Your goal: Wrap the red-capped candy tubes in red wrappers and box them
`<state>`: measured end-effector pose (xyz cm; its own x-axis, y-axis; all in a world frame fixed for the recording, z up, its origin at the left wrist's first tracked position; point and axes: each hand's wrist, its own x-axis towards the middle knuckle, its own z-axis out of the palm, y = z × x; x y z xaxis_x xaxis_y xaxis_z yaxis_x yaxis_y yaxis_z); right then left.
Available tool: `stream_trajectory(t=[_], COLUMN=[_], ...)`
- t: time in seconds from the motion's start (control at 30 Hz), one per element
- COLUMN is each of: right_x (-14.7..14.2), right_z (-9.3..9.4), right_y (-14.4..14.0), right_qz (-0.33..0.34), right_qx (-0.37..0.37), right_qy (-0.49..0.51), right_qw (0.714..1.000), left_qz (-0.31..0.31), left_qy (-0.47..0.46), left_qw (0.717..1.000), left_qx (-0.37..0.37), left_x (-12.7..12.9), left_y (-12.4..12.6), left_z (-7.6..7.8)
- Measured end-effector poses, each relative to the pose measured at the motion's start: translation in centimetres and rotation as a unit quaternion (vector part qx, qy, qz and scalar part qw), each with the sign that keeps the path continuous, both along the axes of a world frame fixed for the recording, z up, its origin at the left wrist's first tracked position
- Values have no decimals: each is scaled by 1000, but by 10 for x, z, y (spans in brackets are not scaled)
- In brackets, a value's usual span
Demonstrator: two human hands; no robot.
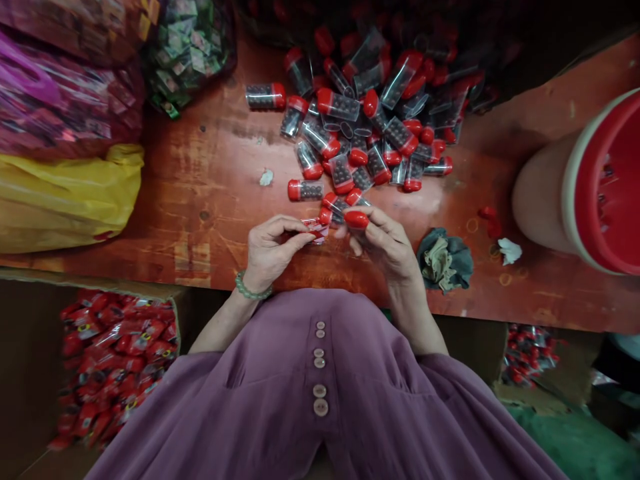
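Note:
My right hand grips a small clear tube with a red cap, cap pointing left. My left hand, a green bead bracelet on its wrist, pinches a small clear and red wrapper right beside that cap. Both hands hover over the near part of a worn red wooden table. Just beyond the fingers lies a heap of several similar red-capped tubes filled with dark beads, some scattered singly toward the left.
A crumpled grey-green rag lies right of my right hand. A big red and cream bucket stands far right. Yellow bag and bags of packets sit left. Boxes of red packets are below the table edge.

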<state>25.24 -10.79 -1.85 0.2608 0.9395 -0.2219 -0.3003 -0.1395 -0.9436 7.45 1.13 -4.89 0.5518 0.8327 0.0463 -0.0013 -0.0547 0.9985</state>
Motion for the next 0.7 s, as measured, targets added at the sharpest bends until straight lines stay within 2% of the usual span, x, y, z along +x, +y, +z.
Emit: stream_trajectory(t=[0.23, 0.5, 0.7], right_x=[6, 15, 21], right_z=[7, 10, 7], right_y=[5, 14, 18], right_qz=[29, 167, 226], right_qx=[29, 42, 11], right_qy=[-165, -227, -244], right_qw=[985, 959, 943], left_qz=[-21, -68, -95], left_qy=[-7, -23, 10], left_qw=[1000, 997, 995], left_qx=[-7, -31, -35], left_x=[2, 2, 2], left_y=[1, 2, 1], left_z=[3, 1, -6])
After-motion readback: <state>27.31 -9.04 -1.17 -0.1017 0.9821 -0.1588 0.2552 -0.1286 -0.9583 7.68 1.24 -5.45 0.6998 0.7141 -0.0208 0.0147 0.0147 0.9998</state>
